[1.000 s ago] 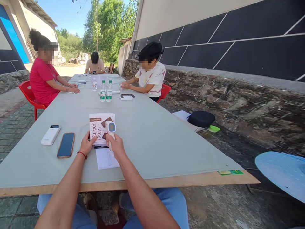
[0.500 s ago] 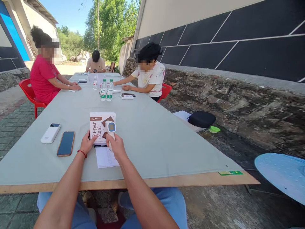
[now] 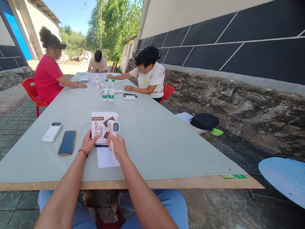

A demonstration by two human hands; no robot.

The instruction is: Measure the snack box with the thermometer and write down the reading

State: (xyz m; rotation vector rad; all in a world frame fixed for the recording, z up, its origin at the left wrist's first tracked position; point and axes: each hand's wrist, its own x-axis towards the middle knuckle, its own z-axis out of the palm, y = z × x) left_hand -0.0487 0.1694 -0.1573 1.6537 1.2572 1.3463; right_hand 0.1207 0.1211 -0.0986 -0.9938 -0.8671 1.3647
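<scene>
- Left arm (image 3: 64, 190): bare, runs from the near edge to the far side, slanting right.
- Left hand (image 3: 90, 142): holding grip, thumb pointing right, other fingers partly hidden.
- Right arm (image 3: 145, 189): bare, slants left toward the far side.
- Right hand (image 3: 118, 146): curled in a firm grip.
- Both hands: near each other, apart, wrists nearly straight.

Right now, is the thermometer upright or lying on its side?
The thermometer is roughly upright: your right hand grips it, screen uppermost.
</scene>
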